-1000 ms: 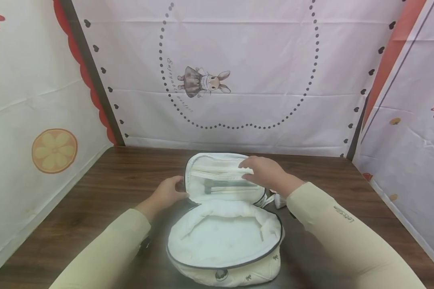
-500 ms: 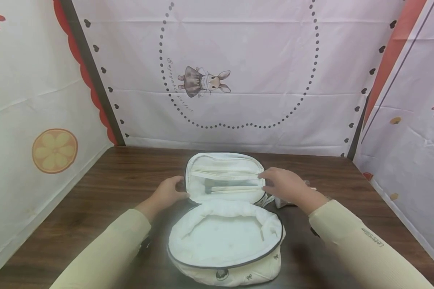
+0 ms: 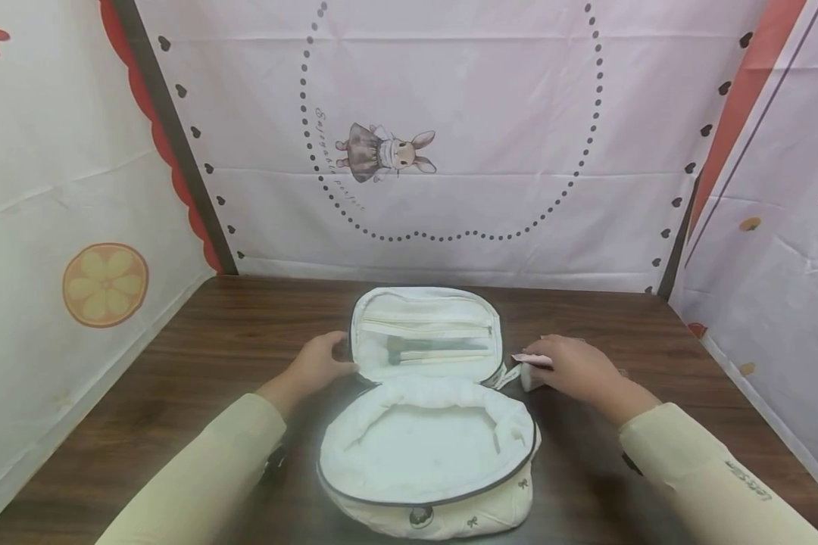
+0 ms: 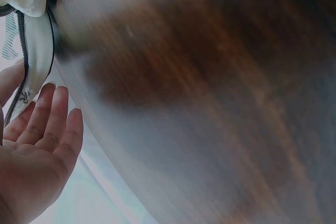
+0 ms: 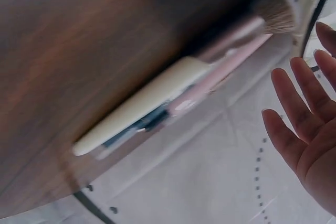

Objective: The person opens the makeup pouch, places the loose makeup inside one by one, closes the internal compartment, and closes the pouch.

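1. One brown desk (image 3: 279,310) carries everything; the white bag (image 3: 497,511) sits unzipped at its near middle.
2. The lid (image 3: 426,306) leans up on the bag's far side; unsupported, it could flop near or far.
3. The left hand (image 3: 316,367) has a narrow grip, thumb and fingers either side of the lid's left edge; a slack pinch could let that slip.
4. The right hand (image 3: 579,371), right of the lid, shows a wide grip, fingers spread, seemingly holding nothing; fumbling could roll tools away.
5. Below it lie a cream-handled brush (image 5: 142,106) and a pink stick (image 5: 215,77), so close that both might be caught together.
6. Two pocketed brushes (image 3: 443,353) lie within the lid; a jolt could shift them.
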`<action>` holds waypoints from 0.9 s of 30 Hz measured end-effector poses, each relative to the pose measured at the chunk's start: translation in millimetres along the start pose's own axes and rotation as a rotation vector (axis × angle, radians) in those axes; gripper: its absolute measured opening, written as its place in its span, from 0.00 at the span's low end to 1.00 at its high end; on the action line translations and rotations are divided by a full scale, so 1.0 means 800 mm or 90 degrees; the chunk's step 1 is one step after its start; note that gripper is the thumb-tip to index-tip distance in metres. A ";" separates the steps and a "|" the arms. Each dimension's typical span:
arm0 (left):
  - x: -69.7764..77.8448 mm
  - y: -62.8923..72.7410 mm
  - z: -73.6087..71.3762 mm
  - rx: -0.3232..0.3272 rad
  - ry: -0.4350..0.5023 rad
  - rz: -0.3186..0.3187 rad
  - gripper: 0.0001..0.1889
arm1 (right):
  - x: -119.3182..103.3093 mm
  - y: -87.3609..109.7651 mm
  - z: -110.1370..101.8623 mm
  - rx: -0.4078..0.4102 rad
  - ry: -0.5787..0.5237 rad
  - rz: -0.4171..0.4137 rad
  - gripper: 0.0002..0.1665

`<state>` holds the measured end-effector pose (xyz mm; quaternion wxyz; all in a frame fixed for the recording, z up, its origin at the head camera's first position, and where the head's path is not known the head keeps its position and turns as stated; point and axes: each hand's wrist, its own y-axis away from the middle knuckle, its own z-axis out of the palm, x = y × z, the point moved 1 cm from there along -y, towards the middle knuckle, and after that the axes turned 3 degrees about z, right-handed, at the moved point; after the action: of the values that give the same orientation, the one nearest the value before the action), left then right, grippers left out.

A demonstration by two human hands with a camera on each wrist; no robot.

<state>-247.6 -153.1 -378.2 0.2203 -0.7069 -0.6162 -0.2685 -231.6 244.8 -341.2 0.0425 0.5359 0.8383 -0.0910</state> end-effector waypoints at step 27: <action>0.000 0.001 0.000 0.003 0.011 -0.001 0.34 | 0.035 0.019 0.023 -0.003 0.101 0.012 0.09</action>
<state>-246.7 -153.0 -378.3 0.2275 -0.7033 -0.6155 -0.2734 -230.3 271.8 -365.8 -0.0220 0.5495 0.8339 -0.0460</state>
